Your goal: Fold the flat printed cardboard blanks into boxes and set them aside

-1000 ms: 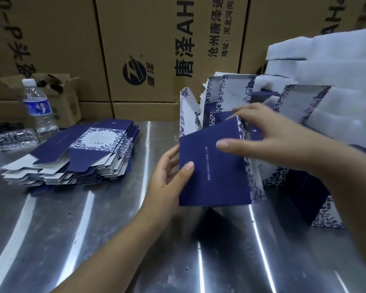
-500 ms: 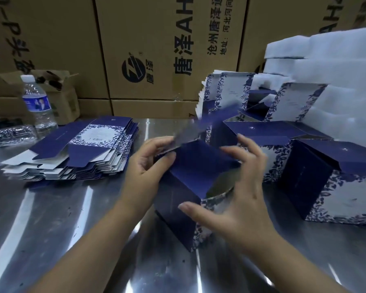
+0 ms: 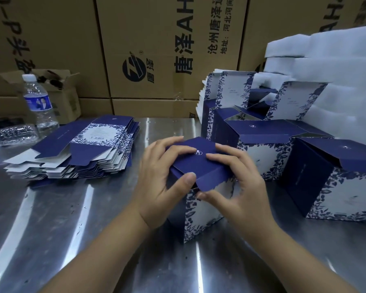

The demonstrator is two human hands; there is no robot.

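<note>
Two hands grip one box [image 3: 205,212], which stands upright on the steel table [image 3: 72,229] right in front of me. It is navy on the side facing left, and white with a blue leaf border on the side facing me. Its navy lid [image 3: 197,166] carries a small white emblem, and its front flap is not yet tucked in. My left hand [image 3: 156,182] curls over the lid's left part, fingers bent on top and thumb pressed to the flap's edge. My right hand [image 3: 241,187] has bent fingers on the lid's right part, with the thumb hooked under the flap. Left of the box lies the stack of flat blanks [image 3: 78,153], with a water bottle [image 3: 38,102] behind it. Right of the box and behind it stand finished boxes [image 3: 342,182] with their lids ajar. White foam sheets [image 3: 336,66] rise behind those, and brown cartons [image 3: 156,39] stand at the back.
</note>
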